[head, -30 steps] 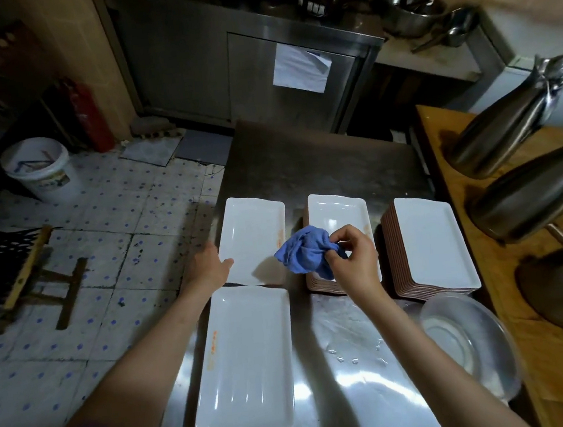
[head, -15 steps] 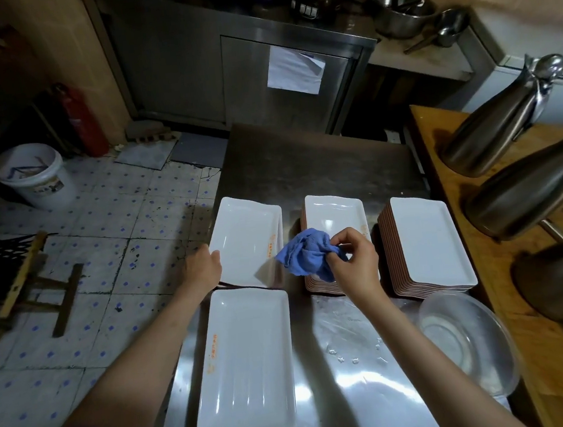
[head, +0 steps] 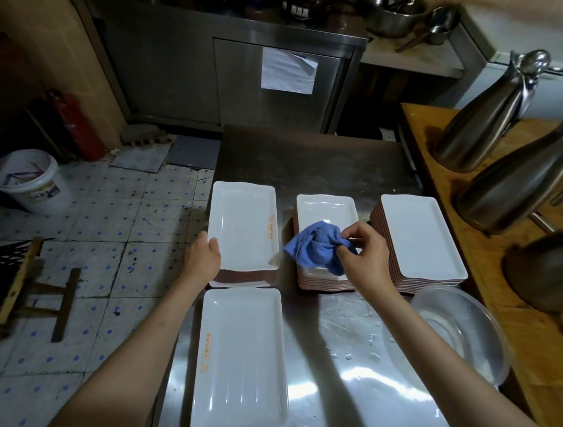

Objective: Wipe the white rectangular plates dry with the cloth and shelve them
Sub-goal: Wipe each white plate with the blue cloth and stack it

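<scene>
1. Far left, on the tiled floor: a white bucket (head: pixel 31 182) stands by the wall with a red extinguisher (head: pixel 74 125) behind it, and a wooden stool (head: pixel 29 289) lies tipped nearer us.
2. On to the steel table (head: pixel 323 381). The left hand (head: pixel 203 258) grips the left edge of the top plate (head: pixel 243 227), thumb over the rim, fingers tucked out of sight beneath it, so whether they are spread I cannot tell.
3. That plate is tilted up off the left stack (head: pixel 245 278), its brown underside showing along the near edge.
4. Just in front of that stack, a single near plate (head: pixel 239 365) lies flat, face up, with orange print along its left side.
5. Centre now: the right hand (head: pixel 363 253) pinches the blue cloth (head: pixel 316 249) between thumb and curled fingers, the bunched cloth hanging over the middle stack (head: pixel 327 240).
6. The cloth sits just right of the lifted plate; whether they touch I cannot tell.
7. The right stack (head: pixel 420 238) stands just beside the middle one, white top plate bare.
8. Near the table's right edge, a clear plastic bowl (head: pixel 456 330) rests, with water drops on the steel beside it.
9. Far right, steel jugs (head: pixel 490 114) stand on the wooden counter (head: pixel 543 377).
10. At the back, metal bowls (head: pixel 391 10) sit on a steel cabinet (head: pixel 225 70) with a paper sheet (head: pixel 287 70) stuck to its door.
</scene>
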